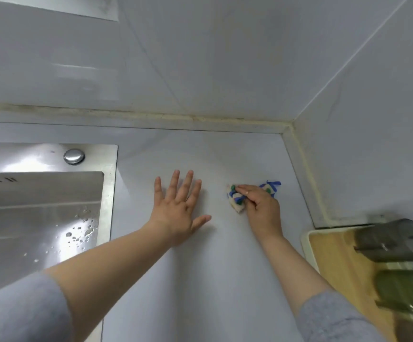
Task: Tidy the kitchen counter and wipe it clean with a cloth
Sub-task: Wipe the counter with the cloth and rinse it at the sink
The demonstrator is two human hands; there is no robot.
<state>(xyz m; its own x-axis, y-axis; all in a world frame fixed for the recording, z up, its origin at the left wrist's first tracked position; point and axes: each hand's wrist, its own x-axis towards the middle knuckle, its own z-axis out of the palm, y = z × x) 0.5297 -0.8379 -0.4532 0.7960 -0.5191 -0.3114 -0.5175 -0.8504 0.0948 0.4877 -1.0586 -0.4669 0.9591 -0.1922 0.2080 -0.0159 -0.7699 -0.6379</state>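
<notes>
A small cloth (237,199) with blue, green and white patterning lies bunched on the pale grey counter (200,267), toward the back right corner. My right hand (262,206) grips it, fingers curled over the cloth and pressing it onto the surface; a blue loop of the cloth sticks out beyond the hand. My left hand (179,208) lies flat on the counter to the left of the cloth, palm down and fingers spread, holding nothing.
A stainless steel sink (40,218) with water drops is set into the counter at the left. A wooden board (341,267) on a white tray sits at the right edge, with a dark-capped jar (398,243) close to the camera. Tiled walls meet behind.
</notes>
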